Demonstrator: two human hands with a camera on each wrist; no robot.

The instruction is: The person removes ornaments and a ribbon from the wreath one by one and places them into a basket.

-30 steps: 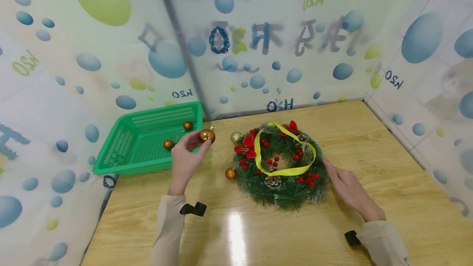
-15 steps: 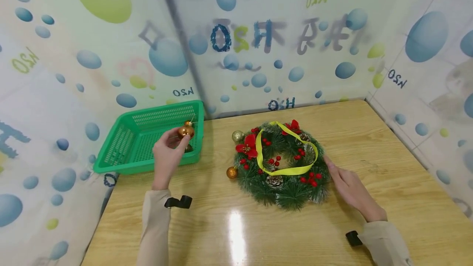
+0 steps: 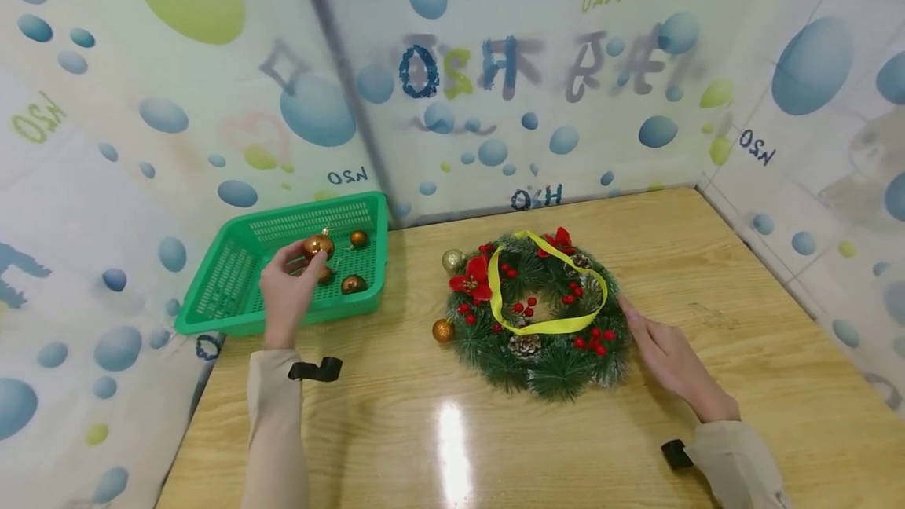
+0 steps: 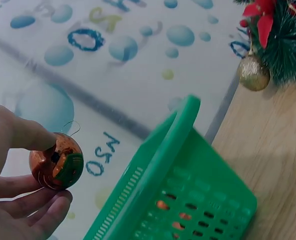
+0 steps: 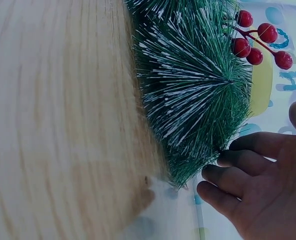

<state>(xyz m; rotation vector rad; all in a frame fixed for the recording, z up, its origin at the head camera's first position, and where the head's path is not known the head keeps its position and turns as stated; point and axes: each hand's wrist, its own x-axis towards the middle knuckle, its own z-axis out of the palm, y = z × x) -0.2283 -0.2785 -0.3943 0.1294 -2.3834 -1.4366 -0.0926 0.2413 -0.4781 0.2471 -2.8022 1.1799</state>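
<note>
My left hand (image 3: 286,293) pinches a shiny copper-coloured bauble (image 3: 319,246) between thumb and fingers, over the green plastic basket (image 3: 212,313). A thin wire loop sticks out of the bauble's top in the left wrist view. Several smaller copper baubles, one of them (image 3: 353,284) near the front wall, lie in the basket. To the right, a green Christmas wreath (image 3: 558,375) lies on the table with a yellow ribbon (image 3: 558,327) across it. At the wreath's right edge my right hand (image 3: 668,356) rests with its fingers extended, touching the needles.
The wooden table (image 3: 523,454) meets patterned walls at its back and left. A gold bauble (image 3: 453,260) and an orange glitter bauble (image 3: 443,331) sit at the wreath's left edge. Red flowers, berries and pine cones decorate the wreath.
My left hand has carried the copper bauble leftward from beside the basket to over its inside, uncovering the small baubles near its right end. The right hand has stayed at the wreath.
</note>
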